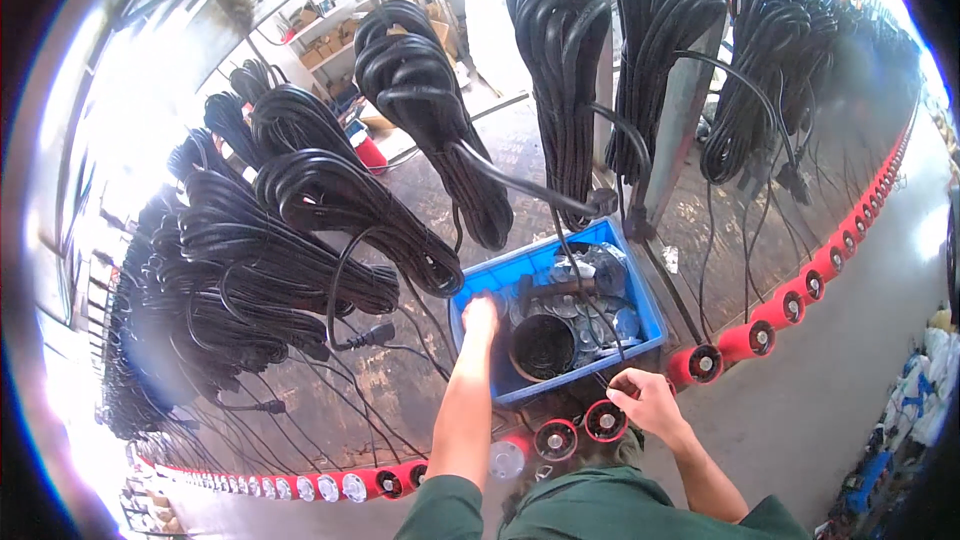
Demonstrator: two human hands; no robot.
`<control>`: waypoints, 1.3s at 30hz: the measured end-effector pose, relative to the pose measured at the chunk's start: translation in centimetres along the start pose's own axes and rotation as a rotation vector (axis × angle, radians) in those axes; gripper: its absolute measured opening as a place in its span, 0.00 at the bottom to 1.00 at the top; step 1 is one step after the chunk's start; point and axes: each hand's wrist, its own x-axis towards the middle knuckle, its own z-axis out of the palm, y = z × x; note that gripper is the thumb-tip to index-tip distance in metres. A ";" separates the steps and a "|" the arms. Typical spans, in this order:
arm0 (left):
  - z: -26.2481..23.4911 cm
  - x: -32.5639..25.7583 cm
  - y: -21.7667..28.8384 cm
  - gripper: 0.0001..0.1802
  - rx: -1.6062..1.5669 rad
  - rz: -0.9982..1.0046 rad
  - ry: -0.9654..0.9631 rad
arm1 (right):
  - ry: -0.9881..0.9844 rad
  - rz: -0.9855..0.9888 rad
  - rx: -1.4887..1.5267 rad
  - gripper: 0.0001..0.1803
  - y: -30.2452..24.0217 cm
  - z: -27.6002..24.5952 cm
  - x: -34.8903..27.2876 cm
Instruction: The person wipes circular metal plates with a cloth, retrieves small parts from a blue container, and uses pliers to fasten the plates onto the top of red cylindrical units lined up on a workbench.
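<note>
My left hand (pixel 481 313) reaches into the left side of a blue plastic bin (pixel 640 342); its fingers are washed out by glare, so their grip does not show. Inside the bin are a round black container (pixel 543 346) and several clear plastic discs (pixel 622 323). Just past the bin's near edge, my right hand (pixel 648 402) has its thumb and fingers pinched together. Whatever lies between them is too small to name, though a thin dark strand shows by the fingertips. Right below those fingertips sits a red round housing (pixel 606 421) with a dark inside and a silvery centre.
Bundled black power cords (pixel 345 202) hang over the bench (pixel 480 155) on both sides. Along its near edge curves a row of red housings (pixel 748 340); the left ones carry clear covers (pixel 327 487). Behind the bin stands a metal post (pixel 680 130). Shelves with boxes (pixel 335 40) are farther back.
</note>
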 end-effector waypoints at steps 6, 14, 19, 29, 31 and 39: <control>1.1 0.2 -1.2 0.08 -0.101 0.020 0.147 | -0.091 0.000 0.045 0.10 -1.5 0.3 3.3; -3.5 -4.2 0.9 0.14 -0.102 0.044 0.465 | -0.045 -0.304 -0.073 0.11 -4.9 0.3 4.9; -8.3 -15.9 2.4 0.13 -1.863 0.000 0.042 | -0.035 -0.153 0.095 0.09 -7.7 -0.8 4.3; -10.8 -32.0 2.4 0.41 -2.224 0.122 -0.130 | -0.337 -0.740 -0.132 0.09 -13.8 8.2 5.0; -11.1 -33.0 2.0 0.43 -1.770 0.080 0.000 | -0.326 -0.795 -0.182 0.09 -14.2 9.9 5.0; -12.1 -35.1 1.4 0.48 -2.289 0.033 0.103 | -0.460 -0.706 -0.140 0.09 -15.3 12.7 5.1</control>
